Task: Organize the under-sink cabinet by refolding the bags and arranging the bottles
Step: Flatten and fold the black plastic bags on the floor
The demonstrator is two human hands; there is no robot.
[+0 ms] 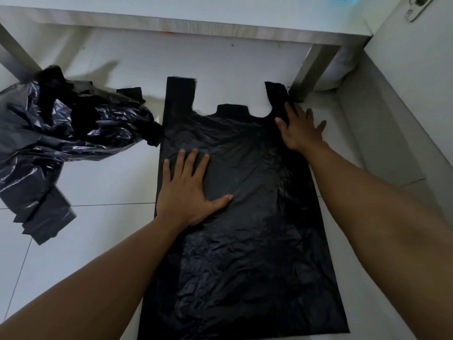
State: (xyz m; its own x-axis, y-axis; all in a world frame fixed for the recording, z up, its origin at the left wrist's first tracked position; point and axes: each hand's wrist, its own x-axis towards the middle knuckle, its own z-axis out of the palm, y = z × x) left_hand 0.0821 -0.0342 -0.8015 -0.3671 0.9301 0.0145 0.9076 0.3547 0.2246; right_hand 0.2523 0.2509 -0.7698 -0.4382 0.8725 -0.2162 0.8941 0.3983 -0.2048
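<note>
A flat black plastic carrier bag with two handle straps [245, 217] lies spread out on the white tiled floor [105, 182], its handles pointing away from the person toward a pale wooden cabinet frame [171, 27]. The left hand [188, 190] presses palm-down on the bag's left side, its fingers [180, 165] straight and spread, the thumb stretched out toward the bag's middle. The right hand [300, 128] lies flat near the bag's upper right corner, just below the right handle strap, with its fingers straight and fanned; part of the hand rests on the plastic and part reaches past its edge onto the floor. Neither hand is curled round anything. To the left, well apart from the left hand, sits a crumpled heap of glossy black plastic bags [54, 133], one corner of it almost touching the flat bag's left edge. The frame's upright leg [313, 69] stands just beside the right handle strap.
</note>
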